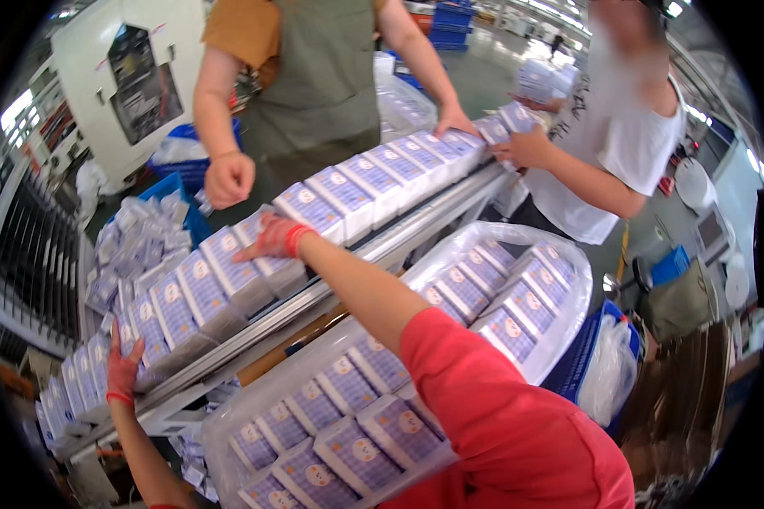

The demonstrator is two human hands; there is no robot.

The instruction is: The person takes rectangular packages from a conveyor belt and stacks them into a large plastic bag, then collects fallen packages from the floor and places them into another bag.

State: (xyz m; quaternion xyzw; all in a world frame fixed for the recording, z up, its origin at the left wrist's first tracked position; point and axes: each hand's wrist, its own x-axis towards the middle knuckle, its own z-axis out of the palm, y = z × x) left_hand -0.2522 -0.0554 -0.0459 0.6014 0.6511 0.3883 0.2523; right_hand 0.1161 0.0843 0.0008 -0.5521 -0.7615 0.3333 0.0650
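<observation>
Lining the far side of a metal rail [390, 243], purple-and-white packs [171, 301] sit in a long row. Left hand's grip [125, 369] spread against them; right hand's grip [273, 238] spread over pack tops.

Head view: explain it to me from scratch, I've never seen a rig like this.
No robot here: a person wears a wide fisheye camera on the head, looking down, so straight edges bend.

The red sleeve is the wearer's. Their right hand lies over packs in a long row of wrapped packs beside a metal rail; their left hand touches the row further left. Whether either grips firmly, I can't tell.

Nearer, more packs stand inside translucent plastic. Across the row are two other people: one in an apron, one in a white shirt.
</observation>
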